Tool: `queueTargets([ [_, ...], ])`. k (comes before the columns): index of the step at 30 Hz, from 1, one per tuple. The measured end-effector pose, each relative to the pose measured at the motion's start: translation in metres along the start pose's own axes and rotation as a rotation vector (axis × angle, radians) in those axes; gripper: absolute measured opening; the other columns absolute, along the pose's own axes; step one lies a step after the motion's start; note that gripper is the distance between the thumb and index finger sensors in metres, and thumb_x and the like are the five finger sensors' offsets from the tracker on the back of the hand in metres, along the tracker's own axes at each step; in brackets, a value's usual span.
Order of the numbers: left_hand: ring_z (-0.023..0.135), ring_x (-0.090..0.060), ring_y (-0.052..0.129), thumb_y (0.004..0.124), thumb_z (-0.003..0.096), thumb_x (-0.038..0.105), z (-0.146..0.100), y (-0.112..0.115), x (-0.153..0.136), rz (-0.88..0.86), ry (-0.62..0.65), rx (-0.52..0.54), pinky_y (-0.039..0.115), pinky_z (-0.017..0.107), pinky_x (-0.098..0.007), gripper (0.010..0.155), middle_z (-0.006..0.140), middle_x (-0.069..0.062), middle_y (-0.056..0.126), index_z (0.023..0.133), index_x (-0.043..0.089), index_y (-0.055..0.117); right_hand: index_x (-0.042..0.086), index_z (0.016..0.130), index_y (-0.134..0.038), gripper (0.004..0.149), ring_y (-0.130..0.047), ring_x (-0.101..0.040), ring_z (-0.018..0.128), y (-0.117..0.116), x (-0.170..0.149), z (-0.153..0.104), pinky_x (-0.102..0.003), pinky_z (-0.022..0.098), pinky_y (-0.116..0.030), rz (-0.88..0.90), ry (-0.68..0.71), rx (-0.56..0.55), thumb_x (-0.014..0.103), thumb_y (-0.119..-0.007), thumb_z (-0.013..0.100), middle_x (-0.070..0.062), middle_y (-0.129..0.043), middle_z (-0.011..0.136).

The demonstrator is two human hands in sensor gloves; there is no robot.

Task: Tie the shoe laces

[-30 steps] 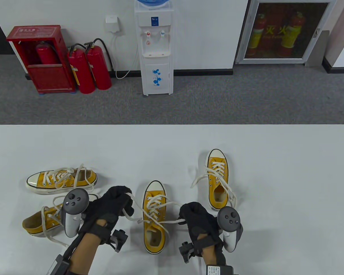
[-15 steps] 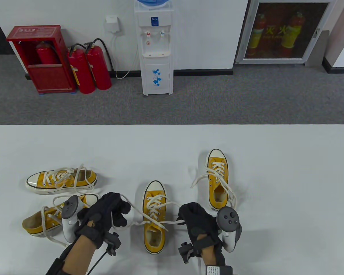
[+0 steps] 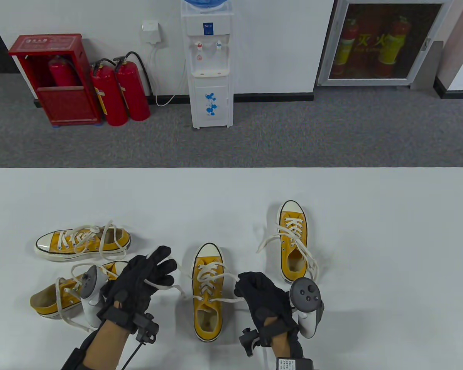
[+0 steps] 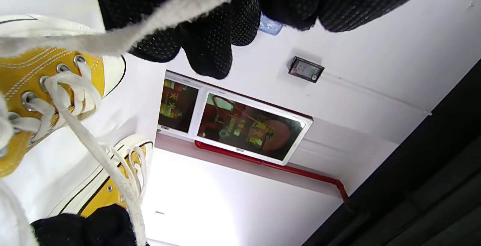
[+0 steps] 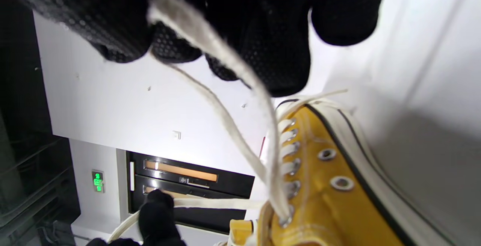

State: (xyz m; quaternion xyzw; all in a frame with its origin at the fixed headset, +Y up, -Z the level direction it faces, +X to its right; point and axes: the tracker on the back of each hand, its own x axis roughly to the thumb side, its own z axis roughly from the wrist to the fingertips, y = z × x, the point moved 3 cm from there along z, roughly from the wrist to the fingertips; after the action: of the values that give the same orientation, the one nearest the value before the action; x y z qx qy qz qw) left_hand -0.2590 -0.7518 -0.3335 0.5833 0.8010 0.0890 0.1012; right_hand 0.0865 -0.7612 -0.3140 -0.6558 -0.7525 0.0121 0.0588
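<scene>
Between my hands stands the middle yellow sneaker [image 3: 207,304], toe pointing away, its white laces untied. My left hand [image 3: 154,271] is to its left with the fingers [image 4: 210,50] stretched out. One lace end [image 3: 160,284] lies taut across their palm side. The left wrist view shows that lace [image 4: 150,24] crossing in front of the fingers. My right hand [image 3: 259,290] is curled just right of the shoe and pinches the other lace end [image 5: 225,62], which runs down to the top eyelets [image 5: 285,216].
Another yellow sneaker [image 3: 293,239] with loose laces stands at the back right. Two more [image 3: 83,241] [image 3: 56,298] lie on their sides at the left, one close under my left wrist. The white table [image 3: 370,250] spreads bare to the right.
My left hand has turned and spread its fingers from a curled grip, the lace now lying across them. My right hand has drifted slightly left toward the shoe, still pinching its lace.
</scene>
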Motion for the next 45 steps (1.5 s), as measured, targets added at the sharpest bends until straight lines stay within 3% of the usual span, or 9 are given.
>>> queueTargets([
  [7,0.100,-0.029,0.087,0.074,0.0529,0.053,0.003,0.018,-0.007,0.171,-0.026,-0.061,0.087,0.053,-0.044,0.037,0.119,-0.001,0.061,0.080,0.028,0.073,0.019,0.069,-0.087,0.038,-0.090,-0.028,0.083,-0.017,0.012,-0.002,-0.059,0.065,-0.065,0.014,0.063,0.105,0.048,-0.085,0.045,0.000,-0.082,0.093],
  [11,0.099,-0.029,0.088,0.074,0.0532,0.052,0.005,0.032,-0.011,0.294,-0.040,-0.115,0.088,0.049,-0.043,0.046,0.119,-0.003,0.060,0.095,0.031,0.069,0.019,0.069,-0.089,0.037,-0.090,-0.028,0.083,-0.028,0.016,-0.003,-0.060,0.065,-0.065,0.007,0.078,0.161,0.047,-0.086,0.044,0.000,-0.084,0.093],
  [18,0.083,-0.028,0.094,0.075,0.0517,0.054,0.005,0.052,-0.016,0.465,-0.045,-0.167,0.083,0.051,-0.046,0.055,0.119,-0.004,0.063,0.101,0.031,0.069,0.020,0.069,-0.091,0.037,-0.092,-0.027,0.079,-0.039,0.020,-0.005,-0.059,0.064,-0.066,0.008,0.098,0.202,0.047,-0.087,0.044,-0.001,-0.087,0.091],
  [24,0.062,-0.024,0.099,0.075,0.0514,0.055,0.004,0.063,-0.018,0.585,-0.033,-0.216,0.084,0.043,-0.043,0.059,0.117,-0.004,0.066,0.104,0.030,0.066,0.021,0.069,-0.091,0.037,-0.092,-0.027,0.077,-0.041,0.021,-0.005,-0.059,0.064,-0.065,0.014,0.107,0.217,0.046,-0.087,0.044,-0.001,-0.087,0.092],
  [30,0.057,-0.023,0.100,0.079,0.0508,0.040,0.006,0.075,-0.026,0.653,-0.060,-0.261,0.085,0.040,-0.043,0.063,0.116,-0.007,0.065,0.108,0.028,0.056,0.021,0.069,-0.092,0.036,-0.093,-0.027,0.076,-0.044,0.022,-0.005,-0.059,0.063,-0.066,0.022,0.115,0.247,0.046,-0.087,0.043,-0.001,-0.088,0.091],
  [34,0.057,-0.021,0.100,0.081,0.0500,0.039,0.007,0.077,-0.027,0.730,-0.066,-0.258,0.085,0.040,-0.043,0.063,0.110,-0.006,0.073,0.108,0.028,0.058,0.021,0.069,-0.092,0.037,-0.093,-0.027,0.076,-0.046,0.022,-0.005,-0.059,0.063,-0.065,0.024,0.120,0.253,0.046,-0.088,0.043,-0.001,-0.088,0.091],
  [38,0.055,-0.023,0.100,0.084,0.0493,0.042,0.004,0.078,-0.023,0.786,-0.048,-0.229,0.085,0.040,-0.045,0.059,0.094,-0.005,0.087,0.104,0.029,0.066,0.021,0.069,-0.092,0.037,-0.093,-0.027,0.076,-0.046,0.022,-0.005,-0.059,0.063,-0.065,0.027,0.124,0.254,0.046,-0.088,0.043,-0.001,-0.089,0.091],
  [40,0.050,-0.023,0.100,0.085,0.0480,0.045,0.002,0.077,-0.019,0.903,-0.015,-0.167,0.086,0.039,-0.045,0.057,0.086,-0.004,0.091,0.100,0.028,0.072,0.020,0.069,-0.092,0.037,-0.093,-0.026,0.075,-0.046,0.022,-0.005,-0.059,0.063,-0.065,0.038,0.123,0.255,0.046,-0.088,0.043,-0.001,-0.089,0.090],
  [45,0.044,-0.023,0.101,0.086,0.0461,0.050,-0.003,0.079,-0.010,1.126,0.050,-0.142,0.086,0.037,-0.045,0.055,0.078,-0.002,0.097,0.097,0.030,0.078,0.018,0.070,-0.092,0.039,-0.092,-0.028,0.074,-0.050,0.016,-0.006,-0.060,0.063,-0.064,0.051,0.108,0.262,0.047,-0.087,0.044,-0.003,-0.088,0.089],
])
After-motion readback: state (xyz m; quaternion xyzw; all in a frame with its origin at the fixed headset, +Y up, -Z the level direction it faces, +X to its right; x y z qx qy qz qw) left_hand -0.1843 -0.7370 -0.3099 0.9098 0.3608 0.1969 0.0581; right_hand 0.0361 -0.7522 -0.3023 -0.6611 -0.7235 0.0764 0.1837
